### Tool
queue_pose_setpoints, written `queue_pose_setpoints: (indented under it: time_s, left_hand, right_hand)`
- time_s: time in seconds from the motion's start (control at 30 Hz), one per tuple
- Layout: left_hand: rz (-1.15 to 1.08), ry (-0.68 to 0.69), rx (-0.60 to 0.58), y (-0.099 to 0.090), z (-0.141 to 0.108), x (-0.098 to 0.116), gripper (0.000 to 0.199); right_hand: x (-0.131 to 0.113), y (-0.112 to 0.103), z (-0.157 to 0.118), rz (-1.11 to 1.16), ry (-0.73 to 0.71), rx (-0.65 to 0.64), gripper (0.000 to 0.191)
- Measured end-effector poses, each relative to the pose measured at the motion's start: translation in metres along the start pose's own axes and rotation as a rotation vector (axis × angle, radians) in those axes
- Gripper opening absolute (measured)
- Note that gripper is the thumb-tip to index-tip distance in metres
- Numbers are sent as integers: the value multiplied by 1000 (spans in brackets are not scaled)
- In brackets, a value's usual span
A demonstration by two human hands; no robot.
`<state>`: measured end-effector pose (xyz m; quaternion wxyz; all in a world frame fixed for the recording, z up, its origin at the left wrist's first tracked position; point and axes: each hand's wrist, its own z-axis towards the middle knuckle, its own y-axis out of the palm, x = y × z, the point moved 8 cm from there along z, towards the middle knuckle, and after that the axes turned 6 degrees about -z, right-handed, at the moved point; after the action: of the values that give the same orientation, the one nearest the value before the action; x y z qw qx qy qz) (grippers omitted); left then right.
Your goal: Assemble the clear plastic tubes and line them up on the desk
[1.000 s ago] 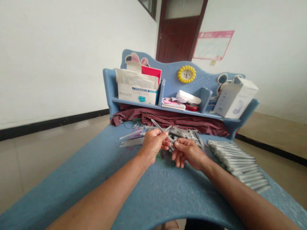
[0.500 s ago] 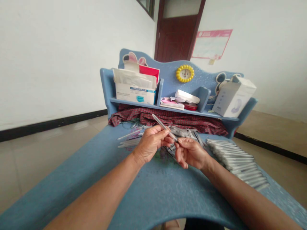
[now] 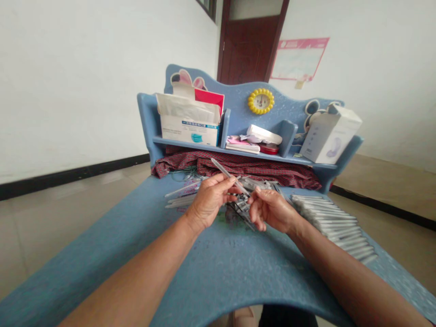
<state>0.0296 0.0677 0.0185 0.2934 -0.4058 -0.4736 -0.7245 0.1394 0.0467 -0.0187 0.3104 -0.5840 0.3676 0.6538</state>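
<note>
Dark clothing (image 3: 288, 316) and part of a foot (image 3: 244, 318) show below the curved near edge of a blue desk (image 3: 218, 277). Above the desk, the left hand (image 3: 213, 198) pinches a slim, translucent pen-like tube (image 3: 223, 169) between thumb and fingers. This tube slants, its far end up to the left and its near end down toward the right hand (image 3: 272, 210). The right hand's fingers are curled beside that near end; whether they touch it cannot be told.

To the right, many similar tubes (image 3: 337, 222) lie side by side in a stack. Loose tubes (image 3: 182, 196) rest left of the left hand, and a jumbled pile (image 3: 260, 183) lies behind both hands. Beyond is a bunched red checked cloth (image 3: 252, 168) beneath a blue shelf (image 3: 190, 146). The shelf holds an open mask box (image 3: 189, 129) at left, papers (image 3: 242, 145) and a red tin (image 3: 269, 149) mid-shelf, and a leaning white box (image 3: 329, 136) at right. A yellow-rimmed clock (image 3: 260, 101) is on its backboard. Farthest back are a pink-bordered poster (image 3: 299, 60) and a dark red door (image 3: 247, 52).
</note>
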Motion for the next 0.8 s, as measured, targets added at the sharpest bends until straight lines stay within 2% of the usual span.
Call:
queue_pose_setpoints:
  time_s: [0.13, 0.23, 0.37, 0.57, 0.67, 0.8]
  left_hand:
    - [-15, -5, 72, -8, 3, 2, 13]
    - [11, -30, 91, -10, 3, 0, 13]
    - [83, -50, 119, -13, 2, -4, 18]
    - [227, -75, 123, -12, 1, -7, 24]
    - [254, -113, 110, -9, -1, -10, 25]
    - [303, -170, 81, -5, -2, -15, 22]
  right_hand:
    - [-21, -34, -6, -346, -47, 276, 34]
    - [-28, -53, -10, -654, -30, 388, 27]
    - [-23, -64, -10, -983, 30, 408, 17]
    - [-17, -59, -8, -1363, 92, 311, 13]
    - [-16, -61, -8, -1497, 136, 302, 12]
    - [-19, -70, -10, -1554, 170, 348, 13]
